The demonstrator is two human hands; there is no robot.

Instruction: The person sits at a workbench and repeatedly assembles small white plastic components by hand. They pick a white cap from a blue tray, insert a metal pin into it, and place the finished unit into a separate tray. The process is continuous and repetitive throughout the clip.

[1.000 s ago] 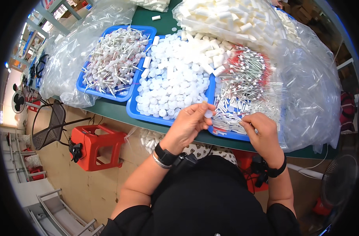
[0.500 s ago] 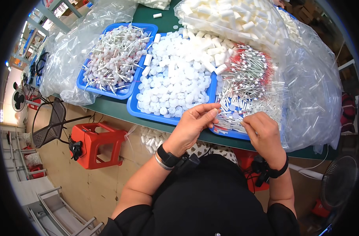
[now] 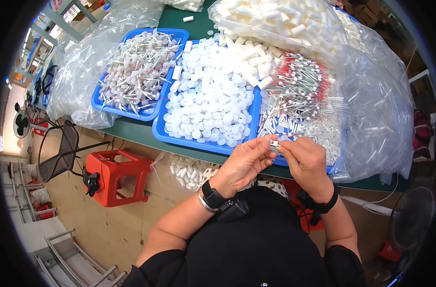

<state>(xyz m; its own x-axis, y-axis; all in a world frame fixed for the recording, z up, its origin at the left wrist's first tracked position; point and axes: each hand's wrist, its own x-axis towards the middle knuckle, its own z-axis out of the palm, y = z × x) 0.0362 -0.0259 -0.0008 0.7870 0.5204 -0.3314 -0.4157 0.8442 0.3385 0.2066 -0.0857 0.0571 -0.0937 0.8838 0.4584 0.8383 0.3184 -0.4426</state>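
My left hand (image 3: 246, 165) and my right hand (image 3: 304, 158) meet fingertip to fingertip above the front edge of the right-hand blue tray. Pinched between them is a small white piece (image 3: 275, 143), mostly covered by the fingers, so its exact kind cannot be made out. Behind it, the right tray holds thin metal-coloured sticks (image 3: 301, 81) with white ends and red strands, along with short white tubes (image 3: 275, 122) and clear ones. To the left, the middle blue tray (image 3: 179, 138) is heaped with translucent white discs (image 3: 213, 110).
Farther left, a blue tray (image 3: 97, 105) carries sticks fitted with white discs. A bag of white foam cylinders (image 3: 280, 21) lies at the back. Clear plastic bags (image 3: 375, 115) crowd the right side. On the floor stand a red stool (image 3: 113, 177) and a dark chair (image 3: 60, 148).
My hands have come together: the right moved left and the left moved right and slightly down. Their fingertips now meet at a small white piece.
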